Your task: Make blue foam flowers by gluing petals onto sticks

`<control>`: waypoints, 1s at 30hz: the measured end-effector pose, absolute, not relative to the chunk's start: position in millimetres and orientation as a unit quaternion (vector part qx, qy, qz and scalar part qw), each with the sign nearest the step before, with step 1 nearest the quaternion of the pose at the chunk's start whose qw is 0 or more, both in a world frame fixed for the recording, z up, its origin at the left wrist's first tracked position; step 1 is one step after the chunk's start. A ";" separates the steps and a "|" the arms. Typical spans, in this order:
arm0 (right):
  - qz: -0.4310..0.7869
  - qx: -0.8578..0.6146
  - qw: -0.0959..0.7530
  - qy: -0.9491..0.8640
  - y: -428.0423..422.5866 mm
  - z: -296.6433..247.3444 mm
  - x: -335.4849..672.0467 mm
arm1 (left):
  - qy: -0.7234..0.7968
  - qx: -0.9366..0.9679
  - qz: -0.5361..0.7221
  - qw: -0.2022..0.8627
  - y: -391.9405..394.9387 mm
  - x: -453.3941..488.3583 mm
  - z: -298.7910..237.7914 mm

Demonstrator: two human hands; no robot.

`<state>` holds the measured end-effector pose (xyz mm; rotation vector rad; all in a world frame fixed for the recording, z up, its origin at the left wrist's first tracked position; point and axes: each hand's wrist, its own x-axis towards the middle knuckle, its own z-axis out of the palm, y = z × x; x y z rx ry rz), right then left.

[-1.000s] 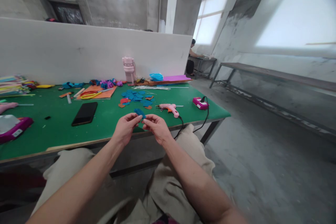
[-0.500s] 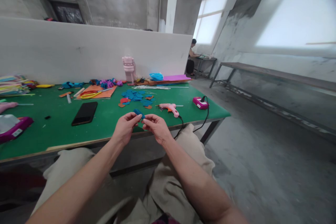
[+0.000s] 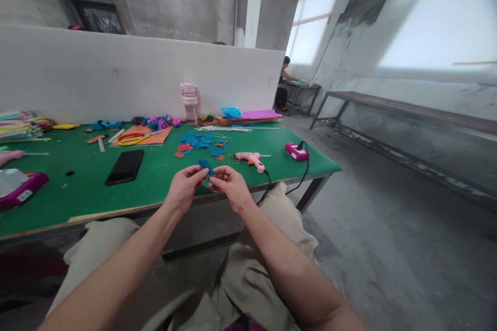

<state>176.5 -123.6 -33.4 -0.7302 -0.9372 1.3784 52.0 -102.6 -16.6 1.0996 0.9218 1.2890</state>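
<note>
A small dark blue piece (image 3: 206,166), looking like folded felt or paper, is pinched between my two hands above the table's front edge. My left hand (image 3: 185,185) grips it from the left with thumb and fingers. From the right, my right hand (image 3: 230,185) pinches its lower end. Just beyond my hands lie loose blue cut pieces (image 3: 198,139), with a red piece (image 3: 184,148) and some brown ones among them. A pink glue gun (image 3: 251,159) rests to the right of my right hand, its black cord hanging over the edge.
On the green table (image 3: 85,196) are a black phone (image 3: 125,167), yellow-handled scissors (image 3: 134,139) on orange sheets, and a pink bottle (image 3: 191,102). A magenta power socket (image 3: 296,152) sits at right. White panel (image 3: 135,77) stands behind. Another person sits far off.
Both hands stay nearly in place. The blue piece has turned slightly between my fingers and shows a little more of itself.
</note>
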 end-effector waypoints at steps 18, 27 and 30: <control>0.628 -0.329 0.593 -0.381 -128.1 -31.4 174.3 | 0.386 0.479 0.518 0.595 -103.1 51.5 -17.5; 0.654 -0.301 0.583 -0.376 -126.0 -36.1 174.1 | 0.378 0.461 0.486 0.639 -107.0 51.8 -10.1; 0.661 -0.299 0.578 -0.373 -125.5 -37.6 174.4 | 0.377 0.452 0.482 0.649 -108.0 52.4 -8.8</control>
